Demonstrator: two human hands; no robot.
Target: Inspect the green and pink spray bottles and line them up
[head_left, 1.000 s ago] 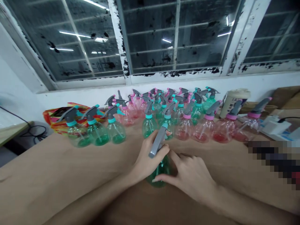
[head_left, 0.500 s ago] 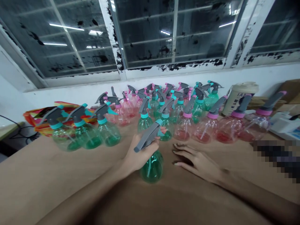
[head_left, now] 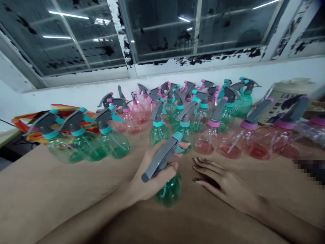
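Note:
My left hand (head_left: 154,173) is wrapped round the neck of a green spray bottle (head_left: 169,193) near the middle of the table. This bottle has a grey trigger head with a turquoise nozzle, and its lever points back toward me. Green liquid shows in its round, clear body below my fingers. My right hand (head_left: 225,183) rests palm down on the tabletop to the right of the bottle, fingers stretched out and holding nothing. Just beyond the hands stand green spray bottles (head_left: 158,130) and, further right, pink spray bottles (head_left: 207,140).
Several green bottles (head_left: 114,144) stand at the left, before a bright orange and red bag (head_left: 17,122). More bottles crowd along the wall under the window (head_left: 162,34). At the right back is a cream container with dark lettering (head_left: 284,98). A blurred dark patch (head_left: 311,171) lies at the right edge.
The view has shifted closer, so the bottles look larger and more spread. My left hand keeps its hold on the spray bottle, and my right hand stays flat on the table.

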